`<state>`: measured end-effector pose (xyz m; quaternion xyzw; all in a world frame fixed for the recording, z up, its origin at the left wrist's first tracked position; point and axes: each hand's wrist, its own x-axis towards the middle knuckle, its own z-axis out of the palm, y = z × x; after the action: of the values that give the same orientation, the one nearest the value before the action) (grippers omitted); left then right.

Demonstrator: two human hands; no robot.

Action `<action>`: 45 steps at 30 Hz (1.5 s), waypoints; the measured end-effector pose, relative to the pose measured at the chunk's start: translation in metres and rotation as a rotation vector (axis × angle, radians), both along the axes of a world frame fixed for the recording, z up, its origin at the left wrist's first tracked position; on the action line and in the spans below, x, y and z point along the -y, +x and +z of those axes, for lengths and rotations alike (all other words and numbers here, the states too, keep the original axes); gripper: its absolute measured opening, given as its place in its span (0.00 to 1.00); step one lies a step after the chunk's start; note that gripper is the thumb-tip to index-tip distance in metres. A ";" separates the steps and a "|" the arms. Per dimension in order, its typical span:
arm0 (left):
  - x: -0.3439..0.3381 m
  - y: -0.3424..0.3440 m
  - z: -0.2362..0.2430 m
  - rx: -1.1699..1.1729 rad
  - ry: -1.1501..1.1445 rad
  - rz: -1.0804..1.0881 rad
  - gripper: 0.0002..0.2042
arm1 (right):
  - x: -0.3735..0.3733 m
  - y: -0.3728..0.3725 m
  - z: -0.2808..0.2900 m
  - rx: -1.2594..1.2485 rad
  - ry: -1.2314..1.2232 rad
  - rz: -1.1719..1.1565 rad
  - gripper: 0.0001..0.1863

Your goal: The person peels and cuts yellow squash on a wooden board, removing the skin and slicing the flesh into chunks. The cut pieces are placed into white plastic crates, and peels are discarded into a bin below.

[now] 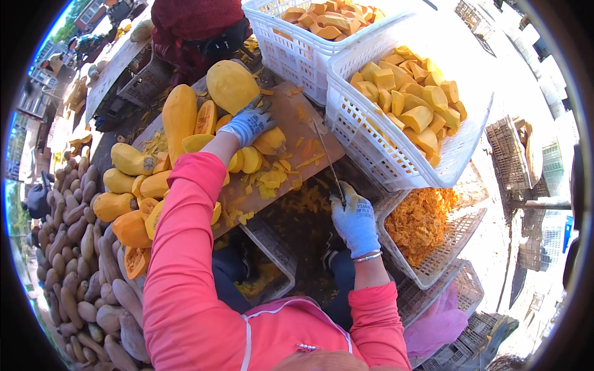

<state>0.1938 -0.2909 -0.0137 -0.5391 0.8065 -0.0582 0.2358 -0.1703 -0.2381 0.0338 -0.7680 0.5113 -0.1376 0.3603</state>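
Observation:
My left hand [250,123], in a white and blue glove with dark fingertips, lies against a peeled squash piece [270,142] on the brown cutting board [247,201]. Its fingers are stretched out and slightly apart, beside a large peeled yellow squash [232,86]. In my gloved right hand [354,221] is a long knife [328,154], gripped by its handle. The blade points up and away over the board's right edge. Peeled whole and cut squashes [179,120] crowd the board's left side, and yellow peelings [270,179] lie between my hands.
Two white crates [352,130] of cut squash stand at the right. Nearer me, another crate [427,281] holds shredded orange pulp [421,222]. Many unpeeled squashes [86,272] are heaped at the left. Across the board is a person in dark red [195,25]. A grey crate [275,253] sits below.

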 end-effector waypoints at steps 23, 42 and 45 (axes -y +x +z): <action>0.058 -0.074 0.012 -0.173 0.175 0.245 0.44 | -0.037 0.111 -0.044 0.278 0.137 -0.245 0.30; 0.052 -0.067 0.011 -0.357 0.165 0.318 0.39 | -0.053 0.134 -0.057 0.194 0.048 -0.317 0.33; 0.051 -0.065 0.002 -0.390 0.142 0.312 0.40 | -0.056 0.144 -0.063 0.135 0.032 -0.365 0.32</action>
<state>0.1291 -0.3416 -0.0112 -0.6401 0.7458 0.1406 0.1192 -0.0261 -0.1818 -0.0296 -0.6457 0.6189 -0.2435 0.3751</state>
